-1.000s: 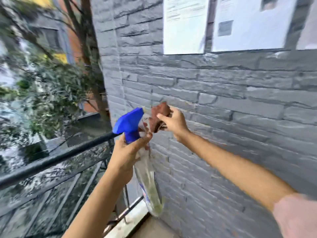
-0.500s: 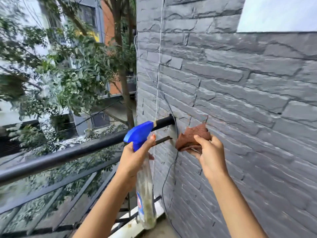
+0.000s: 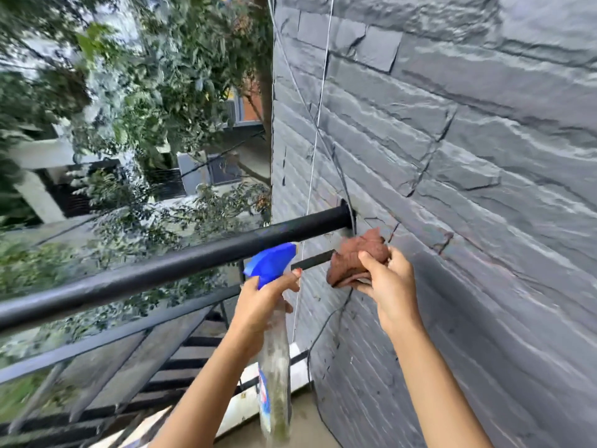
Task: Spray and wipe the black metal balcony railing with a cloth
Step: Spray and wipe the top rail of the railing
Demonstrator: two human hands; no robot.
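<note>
1. One grey stone wall (image 3: pixel 468 156) fills the right side, built of rough, uneven blocks.
2. One black metal railing (image 3: pixel 161 270) runs from the lower left up to the wall, where its round top bar goes into the stone. Slanted flat bars sit beneath it, and a short flat bar (image 3: pixel 311 262) reaches toward the wall just below the top bar.
3. Leafy trees (image 3: pixel 161 76) and buildings lie beyond the railing.
4. One spray bottle (image 3: pixel 274 367) hangs upright near the railing's wall end. It has a clear body and a blue head, with the nozzle pointing left toward the top bar. The body is blurred.
5. The left hand (image 3: pixel 258 305) grips the bottle's neck, with its fingers curled under the blue head.
6. The right hand (image 3: pixel 391 292) pinches a bunched brown cloth (image 3: pixel 355 257) between thumb and fingers.
7. The cloth sits just beside the wall, right below where the top bar enters it, with the flat bar's end running behind it. Whether it touches either one cannot be told.
8. One thin white string (image 3: pixel 318 118) and a dark cable (image 3: pixel 326 321) run down the wall between the two hands.
</note>
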